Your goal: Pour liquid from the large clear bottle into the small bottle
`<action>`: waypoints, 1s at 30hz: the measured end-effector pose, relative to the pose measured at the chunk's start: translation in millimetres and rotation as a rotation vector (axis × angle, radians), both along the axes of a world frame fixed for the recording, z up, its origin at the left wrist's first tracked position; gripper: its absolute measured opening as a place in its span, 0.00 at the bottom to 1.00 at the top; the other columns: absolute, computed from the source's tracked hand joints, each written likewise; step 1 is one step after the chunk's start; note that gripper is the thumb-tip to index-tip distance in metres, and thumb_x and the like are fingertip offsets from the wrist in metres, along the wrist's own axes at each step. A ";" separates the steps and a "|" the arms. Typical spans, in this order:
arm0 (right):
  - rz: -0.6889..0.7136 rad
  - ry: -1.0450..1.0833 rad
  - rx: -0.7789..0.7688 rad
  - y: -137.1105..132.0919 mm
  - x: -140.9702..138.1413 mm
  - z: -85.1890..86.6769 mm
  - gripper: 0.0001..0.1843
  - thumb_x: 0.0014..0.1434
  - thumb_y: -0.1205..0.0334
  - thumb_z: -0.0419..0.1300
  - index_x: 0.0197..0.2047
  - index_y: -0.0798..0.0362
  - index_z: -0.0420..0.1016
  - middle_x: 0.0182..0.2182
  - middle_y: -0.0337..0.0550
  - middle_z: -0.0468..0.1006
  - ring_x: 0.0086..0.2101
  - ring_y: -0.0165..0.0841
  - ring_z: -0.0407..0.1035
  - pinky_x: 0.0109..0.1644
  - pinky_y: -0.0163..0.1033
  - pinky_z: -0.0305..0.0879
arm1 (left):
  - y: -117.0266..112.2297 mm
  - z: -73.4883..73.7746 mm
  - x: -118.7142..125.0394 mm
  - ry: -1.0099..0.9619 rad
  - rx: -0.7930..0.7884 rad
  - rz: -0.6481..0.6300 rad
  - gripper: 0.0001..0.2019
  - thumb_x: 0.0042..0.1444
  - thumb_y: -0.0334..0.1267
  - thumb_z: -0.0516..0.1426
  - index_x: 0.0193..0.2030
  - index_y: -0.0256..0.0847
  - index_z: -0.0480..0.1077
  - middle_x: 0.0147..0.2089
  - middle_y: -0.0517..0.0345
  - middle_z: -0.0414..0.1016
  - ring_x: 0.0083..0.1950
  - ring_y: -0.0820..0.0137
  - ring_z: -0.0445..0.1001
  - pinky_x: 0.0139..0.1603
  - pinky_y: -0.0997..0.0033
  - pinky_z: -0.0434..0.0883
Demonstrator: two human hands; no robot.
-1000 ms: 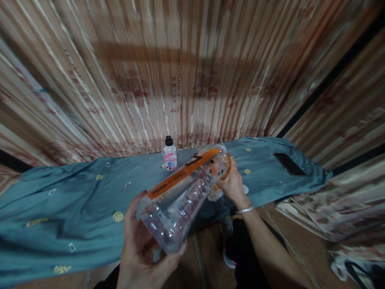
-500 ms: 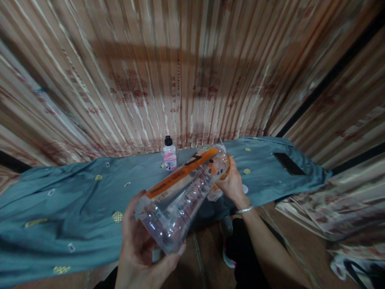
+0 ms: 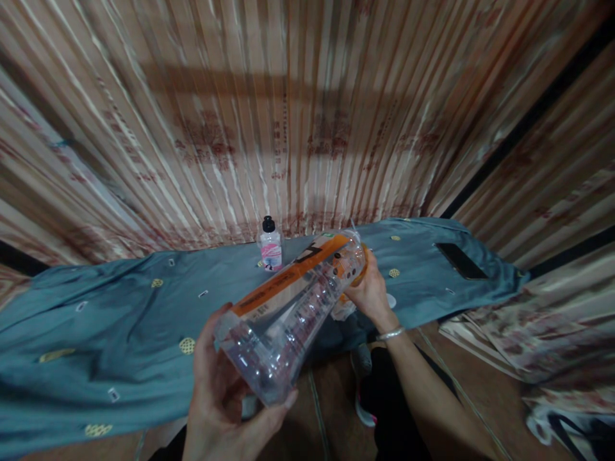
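I hold a large clear plastic bottle [image 3: 293,307] with an orange label, tilted on its side over the front edge of a cloth-covered table. My left hand [image 3: 223,397] cups its base, fingers wrapped round the bottom. My right hand [image 3: 369,291] grips the far neck end, where an orange cap partly shows behind the fingers. A silver bangle sits on my right wrist. Something pale lies on the cloth just under my right hand; I cannot make it out.
A small bottle [image 3: 270,246] with a black cap and pink label stands at the back of the blue-grey cloth [image 3: 120,320]. A dark phone [image 3: 461,260] lies at the right end. Striped curtains hang behind. Shoes and floor show below.
The bottle's base and my left hand have drifted slightly down and left. My right hand stays in place.
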State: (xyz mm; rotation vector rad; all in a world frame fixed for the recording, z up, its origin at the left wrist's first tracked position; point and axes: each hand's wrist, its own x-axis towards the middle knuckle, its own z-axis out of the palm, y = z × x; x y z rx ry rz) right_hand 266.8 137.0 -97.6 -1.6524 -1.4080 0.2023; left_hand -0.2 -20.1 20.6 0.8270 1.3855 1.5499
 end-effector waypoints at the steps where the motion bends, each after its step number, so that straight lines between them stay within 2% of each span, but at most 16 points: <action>1: 0.002 -0.002 0.000 -0.4 -0.5 1.2 0.63 0.47 0.44 0.82 0.80 0.55 0.65 0.66 0.65 0.86 0.61 0.63 0.85 0.66 0.67 0.83 | -0.3 0.0 -0.3 0.000 -0.002 0.002 0.57 0.34 0.47 0.86 0.75 0.54 0.73 0.59 0.54 0.89 0.44 0.58 0.92 0.41 0.67 0.89; 6: 0.015 -0.010 -0.011 -1.9 -2.1 5.1 0.61 0.50 0.44 0.81 0.81 0.53 0.65 0.65 0.63 0.86 0.60 0.62 0.85 0.65 0.65 0.84 | 0.6 1.7 -1.2 -0.028 0.000 0.001 0.57 0.33 0.42 0.85 0.74 0.55 0.73 0.58 0.57 0.89 0.53 0.55 0.93 0.45 0.69 0.89; 11: 0.013 -0.016 0.014 -0.6 -0.7 0.9 0.64 0.49 0.42 0.82 0.82 0.54 0.63 0.67 0.65 0.85 0.63 0.63 0.84 0.67 0.66 0.83 | 2.1 3.1 -0.1 -0.043 -0.001 0.002 0.55 0.34 0.38 0.83 0.73 0.54 0.73 0.57 0.59 0.89 0.44 0.61 0.92 0.41 0.72 0.87; 16: 0.001 -0.006 -0.004 0.5 0.6 -3.1 0.65 0.49 0.40 0.82 0.82 0.54 0.63 0.68 0.65 0.85 0.63 0.63 0.84 0.68 0.66 0.83 | 1.1 -0.4 -1.3 -0.017 0.022 -0.006 0.55 0.35 0.41 0.84 0.74 0.54 0.74 0.58 0.57 0.88 0.45 0.60 0.92 0.42 0.70 0.88; 21: 0.004 -0.015 0.006 0.6 0.8 -3.3 0.66 0.49 0.41 0.82 0.83 0.56 0.62 0.68 0.67 0.84 0.64 0.63 0.83 0.69 0.67 0.82 | 1.7 -0.9 -3.2 -0.006 -0.006 -0.005 0.58 0.32 0.45 0.85 0.74 0.54 0.73 0.58 0.54 0.88 0.47 0.54 0.93 0.42 0.65 0.89; 30: 0.008 0.023 -0.019 -0.6 -1.7 1.7 0.64 0.48 0.42 0.82 0.81 0.54 0.64 0.69 0.67 0.83 0.65 0.64 0.82 0.70 0.67 0.80 | 1.1 3.4 -1.7 0.005 -0.008 -0.008 0.57 0.34 0.44 0.85 0.75 0.53 0.72 0.58 0.54 0.88 0.44 0.57 0.92 0.41 0.67 0.89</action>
